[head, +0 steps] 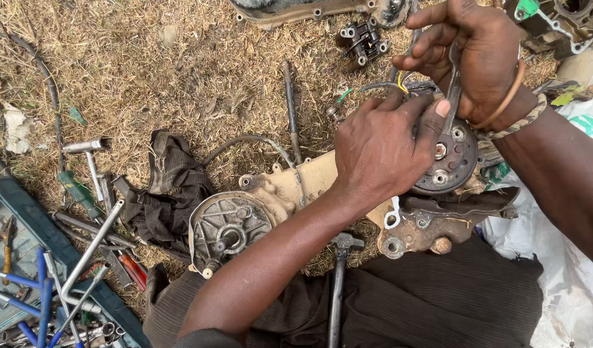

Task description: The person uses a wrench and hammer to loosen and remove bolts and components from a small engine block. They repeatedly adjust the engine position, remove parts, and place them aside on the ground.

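Now my right hand [483,61] clenches its grip on a slim grey metal spanner [452,80] over the round dark metal flywheel [448,164] of the tan engine casing [296,190] on dry grass, my left hand [380,151] pressing the flywheel's rim.

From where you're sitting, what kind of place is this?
Probably an open-air repair spot on bare ground: dry grass, an engine casing under the left hand, loose tools, and a wrench in the right hand.
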Motion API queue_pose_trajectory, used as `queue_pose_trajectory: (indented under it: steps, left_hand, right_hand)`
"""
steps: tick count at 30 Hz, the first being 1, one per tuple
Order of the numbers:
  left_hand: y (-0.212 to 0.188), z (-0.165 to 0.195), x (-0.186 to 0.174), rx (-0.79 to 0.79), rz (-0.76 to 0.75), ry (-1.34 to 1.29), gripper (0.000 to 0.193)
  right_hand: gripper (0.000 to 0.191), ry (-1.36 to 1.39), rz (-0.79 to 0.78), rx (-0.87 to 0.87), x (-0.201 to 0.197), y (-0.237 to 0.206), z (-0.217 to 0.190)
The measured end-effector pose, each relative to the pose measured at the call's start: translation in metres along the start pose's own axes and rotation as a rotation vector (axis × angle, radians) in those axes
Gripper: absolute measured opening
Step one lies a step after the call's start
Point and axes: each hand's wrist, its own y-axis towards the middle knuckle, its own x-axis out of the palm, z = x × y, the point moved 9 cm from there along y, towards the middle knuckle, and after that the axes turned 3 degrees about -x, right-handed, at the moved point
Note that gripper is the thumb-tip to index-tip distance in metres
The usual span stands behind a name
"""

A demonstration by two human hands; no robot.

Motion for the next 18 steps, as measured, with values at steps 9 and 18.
queue_pose_trajectory:
  steps: [9, 18]
  left_hand:
    - [-0.002, 0.002, 0.001, 0.072, 0.099, 0.007, 0.053]
    - [-0.002, -0.017, -0.005, -0.163, 0.027, -0.063, 0.043]
  right_hand:
    - [0.041, -0.210, -0.097, -0.112, -0.001, 0.004, 0.000]
    - [0.049, -0.763, -0.477, 0.004, 0.131, 0.031, 0.007]
